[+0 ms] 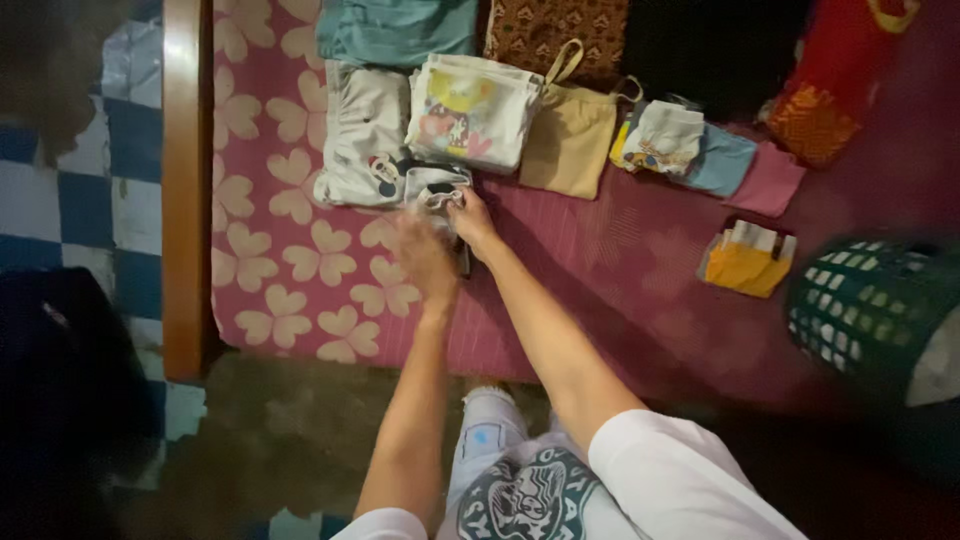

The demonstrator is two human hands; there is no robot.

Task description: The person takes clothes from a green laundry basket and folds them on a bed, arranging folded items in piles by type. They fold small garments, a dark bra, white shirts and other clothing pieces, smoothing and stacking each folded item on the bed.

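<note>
Both my hands work on a small grey-and-white garment (432,188) lying on the bed's pink flowered sheet (290,270). My right hand (472,222) pinches its near edge. My left hand (425,258), blurred with motion, rests flat just in front of the garment, over a dark part of it. The garment lies right below a folded grey piece with a cartoon print (362,140) and a folded white printed piece (470,110).
Folded clothes line the bed's far side: teal (395,30), tan (570,140), light blue (720,160), pink (768,180), a yellow-white stack (748,262). A green mesh laundry basket (870,305) stands right. The wooden bed frame (186,190) borders a blue-white tiled floor.
</note>
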